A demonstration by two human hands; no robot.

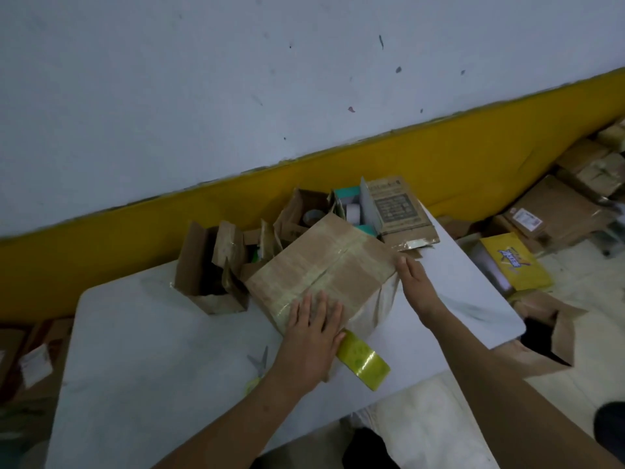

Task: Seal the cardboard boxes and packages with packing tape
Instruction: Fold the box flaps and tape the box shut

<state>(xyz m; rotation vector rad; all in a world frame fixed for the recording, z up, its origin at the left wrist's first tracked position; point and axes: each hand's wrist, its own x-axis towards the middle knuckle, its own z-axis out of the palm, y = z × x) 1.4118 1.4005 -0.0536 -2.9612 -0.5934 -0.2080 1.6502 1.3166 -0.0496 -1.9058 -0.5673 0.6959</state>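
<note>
Sitting at the 9 o'clock side of the white table (142,333) is an open cardboard box (203,265), flaps standing up, contents too dark to make out. A pair of scissors (258,362) is lying on the table near 7 o'clock, partly hidden by the left wrist. The left hand (313,330) is lying flat, fingers spread, palm pressing down on the near edge of the taped cardboard box (324,265), which is occupying the table's centre with clear tape crossing its top seam. A roll of yellowish packing tape (363,358) is resting just below that hand, at 6 o'clock of the box, touching its near side. The right hand (414,279) is lying open, fingers together, against the box's 3 o'clock corner. More open boxes (389,211) are crowding the table's 12 o'clock edge. Boxes (554,208) are lying on the floor at 3 o'clock.
</note>
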